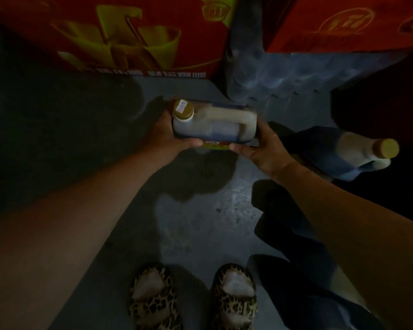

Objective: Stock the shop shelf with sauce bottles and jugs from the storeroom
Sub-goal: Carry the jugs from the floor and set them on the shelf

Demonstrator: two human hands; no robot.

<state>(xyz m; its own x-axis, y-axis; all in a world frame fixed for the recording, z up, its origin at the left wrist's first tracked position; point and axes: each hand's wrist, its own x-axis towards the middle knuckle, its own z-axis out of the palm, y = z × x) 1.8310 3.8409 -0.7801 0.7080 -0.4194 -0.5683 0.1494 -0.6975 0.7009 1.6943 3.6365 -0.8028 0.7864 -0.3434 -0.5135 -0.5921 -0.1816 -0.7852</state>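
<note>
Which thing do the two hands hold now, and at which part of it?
Both hands hold one jug, seen from above. The left hand grips the end under the yellow cap; the right hand grips the opposite end. Neither holds its handle.

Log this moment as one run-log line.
place: storeroom floor | left hand: holds jug | right hand: holds jug | second jug: at right
</note>
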